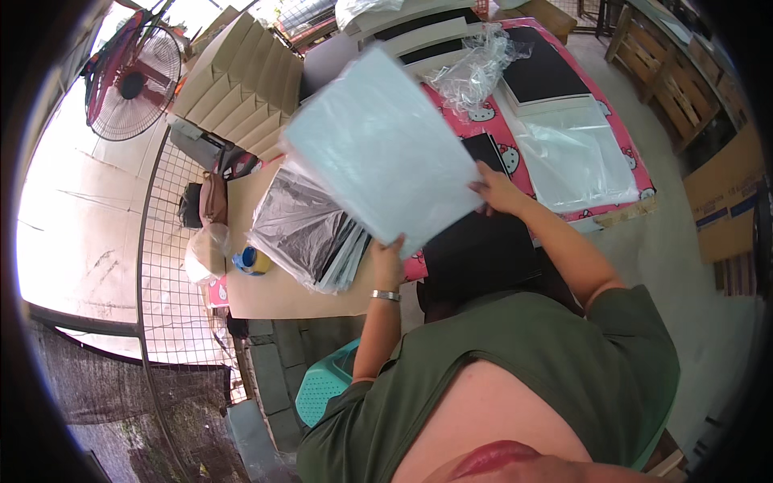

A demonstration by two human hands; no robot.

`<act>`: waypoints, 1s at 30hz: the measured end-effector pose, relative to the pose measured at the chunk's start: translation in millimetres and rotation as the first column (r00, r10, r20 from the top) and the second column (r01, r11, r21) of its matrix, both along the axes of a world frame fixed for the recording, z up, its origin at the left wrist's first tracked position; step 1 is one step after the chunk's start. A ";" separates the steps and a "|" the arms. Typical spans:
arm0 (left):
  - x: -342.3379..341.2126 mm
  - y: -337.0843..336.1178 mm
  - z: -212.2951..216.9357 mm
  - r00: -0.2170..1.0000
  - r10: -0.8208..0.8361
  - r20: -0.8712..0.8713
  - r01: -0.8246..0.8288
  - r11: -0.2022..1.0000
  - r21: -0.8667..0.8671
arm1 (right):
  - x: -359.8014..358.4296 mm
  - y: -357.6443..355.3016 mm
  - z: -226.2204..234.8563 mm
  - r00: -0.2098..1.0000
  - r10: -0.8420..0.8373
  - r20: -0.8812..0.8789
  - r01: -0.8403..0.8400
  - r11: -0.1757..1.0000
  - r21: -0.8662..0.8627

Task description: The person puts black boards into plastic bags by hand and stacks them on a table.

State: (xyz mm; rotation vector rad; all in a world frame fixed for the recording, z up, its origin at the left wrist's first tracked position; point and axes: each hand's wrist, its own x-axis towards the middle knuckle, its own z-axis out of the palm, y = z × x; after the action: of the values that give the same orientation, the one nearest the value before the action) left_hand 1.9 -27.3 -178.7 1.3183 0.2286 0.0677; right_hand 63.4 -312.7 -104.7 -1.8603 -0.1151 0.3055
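Note:
Both my hands hold a large pale white rectangular sheet in clear plastic wrap (pixel 382 145), tilted up over the table. My left hand (pixel 388 259) grips its lower edge, thumb on top. At its right corner my right hand (pixel 497 190) is closed on the edge, with the fingers partly hidden. Left of and partly under the sheet lies a pile of black sheets in clear plastic (pixel 302 217). Black sheets or boards (pixel 483 253) rest in front of me, below my right hand.
Clear flat plastic bags (pixel 573 157) lie on the pink patterned tablecloth (pixel 636 157) at right. Behind them are a black-topped stack (pixel 543 68) and crumpled plastic (pixel 475 72). Folded brown cardboard (pixel 241 88), a fan (pixel 133 84) and a blue-yellow tape roll (pixel 252 260) are at left.

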 end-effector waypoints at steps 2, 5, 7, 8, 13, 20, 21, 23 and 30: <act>11.3 29.8 28.9 0.985 0.156 -0.073 -0.154 0.988 0.026 | 28.1 33.2 24.6 0.995 0.099 0.026 -0.101 0.992 0.077; 23.9 68.1 82.2 0.895 0.443 0.054 -0.441 0.896 -0.047 | 73.8 101.5 44.6 0.975 0.143 0.172 -0.193 0.927 0.321; 29.6 108.1 84.1 0.824 0.549 0.141 -0.555 0.832 0.007 | 98.6 156.9 44.2 0.978 0.128 0.165 -0.184 0.902 0.390; 30.0 124.5 84.9 0.782 0.610 0.126 -0.619 0.784 0.049 | 109.6 183.5 42.0 0.981 0.171 0.087 -0.192 0.897 0.398; 2.2 205.5 50.9 0.679 0.708 0.194 -0.699 0.542 0.467 | 107.9 290.9 6.3 0.971 0.217 -0.101 -0.168 0.919 0.356; -19.7 192.4 -6.4 0.690 0.673 0.267 -0.311 -0.058 0.949 | 80.2 275.5 -50.7 0.946 0.120 -0.300 0.011 0.915 0.403; -13.4 178.1 -4.0 0.745 0.639 0.191 -0.249 0.001 0.968 | 85.3 259.1 -59.8 0.964 0.159 -0.211 -0.067 0.920 0.386; -14.1 156.6 4.5 0.825 0.557 0.096 -0.120 0.007 0.993 | 99.1 206.8 -74.2 0.960 0.193 0.201 -0.214 0.973 0.090; -20.9 181.7 -26.1 0.924 0.344 0.169 -0.204 0.068 0.977 | 153.7 -127.3 -67.2 0.754 -0.355 0.553 0.639 0.593 -0.490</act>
State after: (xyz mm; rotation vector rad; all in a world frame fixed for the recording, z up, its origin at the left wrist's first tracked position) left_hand -19.0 154.4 -204.8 2.6914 0.6100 0.5916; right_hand 217.1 -440.1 -171.9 -2.5443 0.3024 -0.5391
